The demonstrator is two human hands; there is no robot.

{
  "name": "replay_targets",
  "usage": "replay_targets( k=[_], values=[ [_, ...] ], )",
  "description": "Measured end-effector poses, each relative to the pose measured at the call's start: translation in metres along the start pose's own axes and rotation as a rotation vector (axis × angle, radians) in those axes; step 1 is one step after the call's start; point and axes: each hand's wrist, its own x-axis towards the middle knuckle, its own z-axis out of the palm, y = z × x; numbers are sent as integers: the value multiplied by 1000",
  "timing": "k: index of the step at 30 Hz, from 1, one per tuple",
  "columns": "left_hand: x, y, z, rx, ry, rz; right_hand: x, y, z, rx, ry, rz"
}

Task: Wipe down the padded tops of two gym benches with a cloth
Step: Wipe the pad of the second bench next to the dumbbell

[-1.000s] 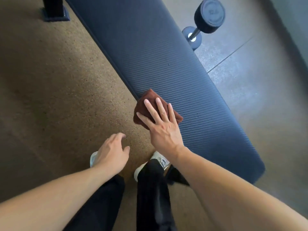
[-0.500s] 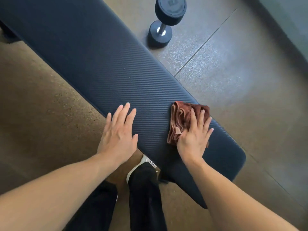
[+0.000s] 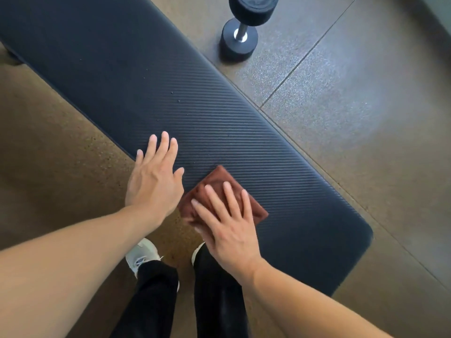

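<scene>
A long dark blue ribbed bench pad (image 3: 219, 113) runs diagonally from upper left to lower right. A folded brown cloth (image 3: 214, 181) lies on the pad near its near edge. My right hand (image 3: 227, 223) presses flat on the cloth with fingers spread, covering its lower half. My left hand (image 3: 153, 181) rests flat and empty on the pad's near edge, just left of the cloth, fingers apart. Only this one bench shows.
A black dumbbell (image 3: 246, 25) lies on the floor beyond the bench's far edge. My legs in black trousers and white shoes (image 3: 141, 257) stand at the bench's near side. Speckled rubber floor tiles (image 3: 353, 118) surround the bench.
My right hand has slid the cloth from the pad's far edge back toward the near edge, closer to my left hand. The left hand stays planted on the near edge.
</scene>
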Motion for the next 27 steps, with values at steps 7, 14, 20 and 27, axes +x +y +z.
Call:
replay_targets(
  k=[7, 14, 20, 27],
  values=[
    [4, 2, -18, 118, -60, -13, 68, 71, -28, -5, 81, 66],
    [5, -1, -24, 313, -145, 47, 162, 90, -50, 123, 89, 526],
    [9, -7, -13, 318, -126, 86, 75, -2, -16, 40, 15, 160],
    [5, -24, 6, 147, -14, 124, 59, 3, -8, 3, -1, 40]
  ],
)
